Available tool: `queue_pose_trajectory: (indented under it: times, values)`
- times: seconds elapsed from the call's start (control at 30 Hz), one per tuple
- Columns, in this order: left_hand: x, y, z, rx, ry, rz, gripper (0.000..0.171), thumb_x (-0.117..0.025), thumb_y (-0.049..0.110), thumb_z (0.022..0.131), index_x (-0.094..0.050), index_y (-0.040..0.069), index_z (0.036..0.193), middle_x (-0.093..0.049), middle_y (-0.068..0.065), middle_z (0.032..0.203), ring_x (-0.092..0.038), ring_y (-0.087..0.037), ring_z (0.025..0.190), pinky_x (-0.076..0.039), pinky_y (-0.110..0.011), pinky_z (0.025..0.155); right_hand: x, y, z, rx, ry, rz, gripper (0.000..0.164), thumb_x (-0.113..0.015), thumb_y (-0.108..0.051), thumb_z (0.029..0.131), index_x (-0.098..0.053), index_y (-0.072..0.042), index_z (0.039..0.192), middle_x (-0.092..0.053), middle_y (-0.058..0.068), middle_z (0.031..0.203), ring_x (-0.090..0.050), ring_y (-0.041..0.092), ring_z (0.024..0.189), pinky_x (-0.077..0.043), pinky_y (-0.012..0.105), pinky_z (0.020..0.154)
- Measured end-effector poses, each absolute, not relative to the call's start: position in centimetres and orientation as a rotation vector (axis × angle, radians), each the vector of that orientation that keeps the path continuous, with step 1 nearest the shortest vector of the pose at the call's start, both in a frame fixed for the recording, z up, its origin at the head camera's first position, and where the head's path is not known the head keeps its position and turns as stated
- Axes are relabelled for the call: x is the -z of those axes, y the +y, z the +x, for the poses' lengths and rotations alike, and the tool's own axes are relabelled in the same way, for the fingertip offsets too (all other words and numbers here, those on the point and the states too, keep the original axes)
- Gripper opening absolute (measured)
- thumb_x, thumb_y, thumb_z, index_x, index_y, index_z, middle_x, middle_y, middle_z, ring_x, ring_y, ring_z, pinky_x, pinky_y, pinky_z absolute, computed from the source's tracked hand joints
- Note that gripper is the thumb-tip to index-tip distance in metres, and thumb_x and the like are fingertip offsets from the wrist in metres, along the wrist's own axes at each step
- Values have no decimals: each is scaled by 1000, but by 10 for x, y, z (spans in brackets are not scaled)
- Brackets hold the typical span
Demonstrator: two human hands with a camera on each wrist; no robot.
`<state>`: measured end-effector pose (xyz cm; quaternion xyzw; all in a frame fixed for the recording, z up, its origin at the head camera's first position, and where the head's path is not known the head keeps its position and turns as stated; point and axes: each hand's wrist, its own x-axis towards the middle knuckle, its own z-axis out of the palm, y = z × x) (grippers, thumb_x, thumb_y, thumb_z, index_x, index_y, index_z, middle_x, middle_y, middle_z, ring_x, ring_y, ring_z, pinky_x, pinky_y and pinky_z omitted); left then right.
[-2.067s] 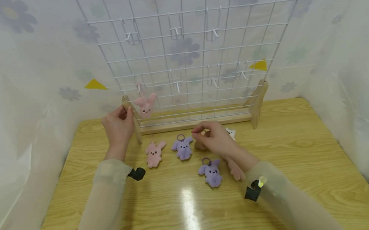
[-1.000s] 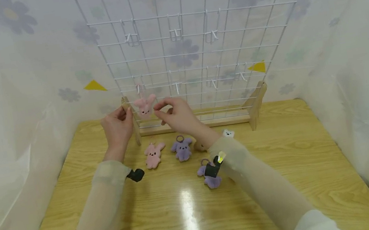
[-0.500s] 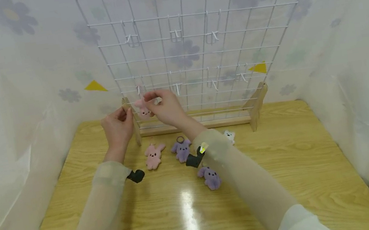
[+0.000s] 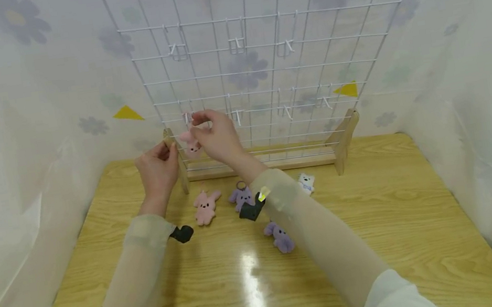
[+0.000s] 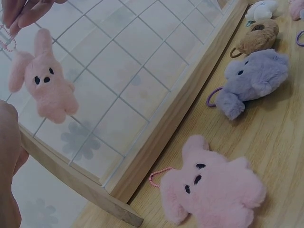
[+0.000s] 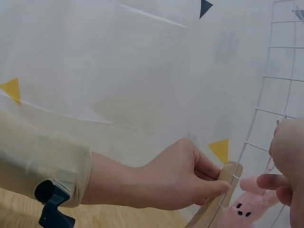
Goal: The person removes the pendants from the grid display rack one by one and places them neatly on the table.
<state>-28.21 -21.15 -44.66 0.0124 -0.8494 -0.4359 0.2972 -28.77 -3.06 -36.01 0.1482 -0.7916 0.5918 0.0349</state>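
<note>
My left hand pinches the left wooden upright of a white wire grid rack. A pink plush bunny keychain hangs from the lower left hook, just right of that upright. Thumb and fingers of my right hand close on its bead chain just below the hook; the fingertips' contact is partly hidden. In the left wrist view the bunny hangs upright, clear of the table. A second pink bunny keychain lies face up on the table below.
On the table lie two purple plush keychains, a brown one and a white one. My right forearm partly covers this group. Several bare white hooks stick out from the grid.
My right hand has moved left and up from above the plush keychains on the table to the hanging bunny's chain. My left hand stays on the upright.
</note>
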Motion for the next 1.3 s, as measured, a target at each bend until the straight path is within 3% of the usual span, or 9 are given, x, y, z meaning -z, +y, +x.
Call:
queue_pose_trajectory:
  times: [0.2,0.4,0.63,1.0,1.3]
  values:
    - [447,-212,-282,1169,-2255,25,25,-73,19,102,-81,-3,109,-79,-19,97,-78,-27,83,-65,-35,72,356,-35,-289,-1837,-2415,463,28,-69,-8,103,-70,-1,130,-69,6,111,-67,17,86,-58,25,63]
    - [447,-212,-282,1160,-2243,8,24,-73,19,102,-81,-3,109,-79,-19,96,-78,-27,82,-66,-38,72,357,-40,-290,-1961,-2329,453,20,-69,-7,103,-72,4,120,-69,10,105,-71,34,77,-59,27,58]
    - [447,-211,-283,1158,-2246,14,24,-72,17,102,-80,-3,111,-78,-20,97,-78,-29,83,-66,-40,73,356,-41,-290,-1764,-2353,423,14,-68,-12,105,-76,-2,110,-72,7,105,-66,16,74,-53,23,58]
    - [447,-212,-282,1175,-2251,24,24,-73,18,102,-81,-3,111,-78,-20,97,-78,-29,84,-66,-37,73,351,-39,-290,-1748,-2366,416,13,-65,-13,107,-72,-2,109,-69,6,104,-64,15,85,-52,22,59]
    - [448,-213,-284,1167,-2246,24,24,-72,19,102,-81,-2,110,-79,-20,98,-78,-29,84,-66,-38,74,345,-35,-283,-1876,-2326,443,11,-66,-9,106,-70,0,110,-68,9,108,-65,18,67,-58,25,57]
